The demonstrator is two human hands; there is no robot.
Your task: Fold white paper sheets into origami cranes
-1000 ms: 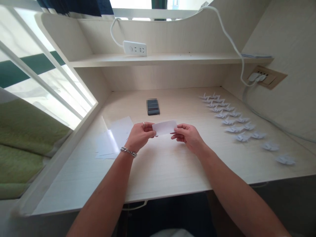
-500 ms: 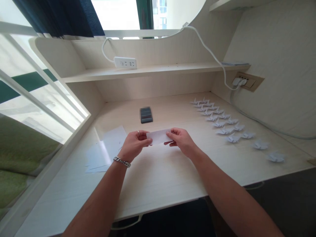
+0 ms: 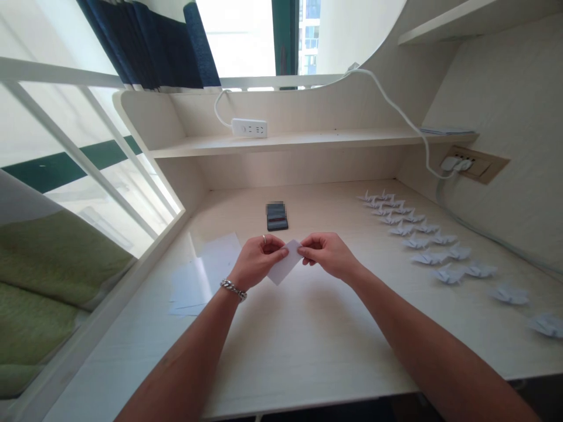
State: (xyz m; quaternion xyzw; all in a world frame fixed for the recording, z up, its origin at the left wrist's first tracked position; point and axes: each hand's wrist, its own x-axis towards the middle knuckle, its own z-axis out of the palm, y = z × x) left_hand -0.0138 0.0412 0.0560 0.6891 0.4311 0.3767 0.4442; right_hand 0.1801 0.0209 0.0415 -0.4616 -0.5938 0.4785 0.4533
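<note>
Between my two hands is a small folded piece of white paper (image 3: 284, 267), tilted so that one corner points down toward the desk. My left hand (image 3: 260, 258), with a ring and a chain bracelet, pinches its upper left side between thumb and fingers. At the upper right edge my right hand (image 3: 328, 253) pinches it the same way. Loose white paper sheets (image 3: 206, 269) lie on the desk to the left of my left hand. Rows of folded white paper cranes (image 3: 428, 257) stand on the right side.
A dark phone-like object (image 3: 277, 217), partly blurred out, lies beyond my hands. On the shelf (image 3: 299, 140) sits a white power strip (image 3: 249, 128). A white cable (image 3: 409, 120) runs down to a wall socket (image 3: 477, 163) at right. Slanted white rails (image 3: 83, 155) border the left.
The paper has gone from a wide strip held level to a smaller, diamond-like shape. My hands have come closer together. The camera view has shifted, moving the scene right and slightly down.
</note>
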